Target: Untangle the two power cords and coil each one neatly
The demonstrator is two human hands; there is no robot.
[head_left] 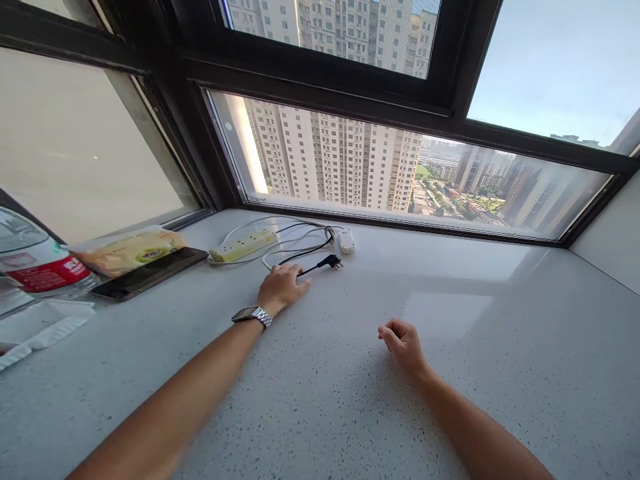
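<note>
left hand point(283, 287) just before power strip point(243, 245), fingers on black cable point(314, 267), grasp cannot be told | right hand point(403, 345) well right of strip, loosely clenched, holding nothing

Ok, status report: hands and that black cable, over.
Left hand on black cable, grip unclear. Right hand curled, empty. White cables and power strip just beyond.

Table point(500, 347): open run across centre and right, up to window frame point(400, 223). Back left obstructed: power strip point(243, 245), coiled cables point(327, 235), black plug point(331, 262), tablet point(150, 272), bottle point(35, 267).
</note>
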